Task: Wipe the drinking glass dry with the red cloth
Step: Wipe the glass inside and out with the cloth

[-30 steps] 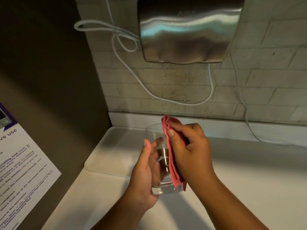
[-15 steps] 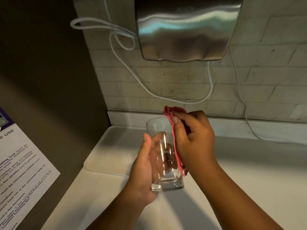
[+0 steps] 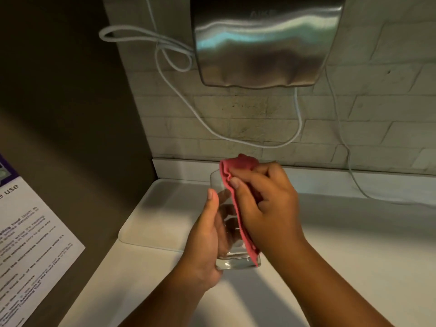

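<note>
Drinking glass [image 3: 232, 258] upright above the white surface [image 3: 342, 244], gripped around its lower left side by the left hand [image 3: 207, 241]. Right hand [image 3: 266, 206] closed on the red cloth [image 3: 236, 185], pressing it along the glass's right wall. Steel wall dryer [image 3: 264, 43] overhead.

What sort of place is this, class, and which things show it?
Probably a shared kitchenette: a steel hand dryer on a tiled wall, a white counter, and a printed notice that seems to mention a microwave.

The steel dryer [image 3: 264, 41] on the wall bears faint embossed letters, seemingly "AIKE", while the notice [image 3: 26, 234] at the left edge shows "use" legibly, its smaller print too blurred to read.
</note>
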`<control>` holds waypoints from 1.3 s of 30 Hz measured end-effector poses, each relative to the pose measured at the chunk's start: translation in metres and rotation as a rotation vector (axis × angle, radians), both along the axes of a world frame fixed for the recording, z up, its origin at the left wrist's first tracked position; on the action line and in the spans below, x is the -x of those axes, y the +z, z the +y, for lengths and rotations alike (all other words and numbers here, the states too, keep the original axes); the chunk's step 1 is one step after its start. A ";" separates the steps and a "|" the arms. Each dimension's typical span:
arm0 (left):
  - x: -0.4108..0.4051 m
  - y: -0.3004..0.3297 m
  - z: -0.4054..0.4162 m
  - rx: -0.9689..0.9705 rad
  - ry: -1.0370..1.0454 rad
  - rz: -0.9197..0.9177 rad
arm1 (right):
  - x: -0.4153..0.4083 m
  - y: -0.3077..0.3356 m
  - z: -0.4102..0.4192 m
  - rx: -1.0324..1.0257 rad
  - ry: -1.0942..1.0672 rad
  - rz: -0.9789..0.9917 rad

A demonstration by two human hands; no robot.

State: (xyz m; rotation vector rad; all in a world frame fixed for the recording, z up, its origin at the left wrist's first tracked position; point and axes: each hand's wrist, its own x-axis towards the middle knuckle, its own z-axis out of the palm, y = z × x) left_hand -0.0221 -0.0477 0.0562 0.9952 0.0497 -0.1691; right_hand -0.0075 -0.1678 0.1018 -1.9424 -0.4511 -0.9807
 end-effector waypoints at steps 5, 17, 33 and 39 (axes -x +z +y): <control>-0.001 -0.002 0.001 -0.009 0.006 0.011 | -0.005 -0.005 0.000 -0.193 0.037 0.098; 0.002 -0.005 0.001 -0.123 0.011 -0.032 | 0.024 -0.008 0.011 0.234 0.071 0.021; -0.009 0.004 0.020 0.073 -0.057 0.082 | -0.008 -0.015 -0.032 -0.665 0.119 0.477; -0.010 0.001 0.014 0.070 -0.004 -0.002 | 0.006 -0.017 -0.041 -0.654 0.095 0.471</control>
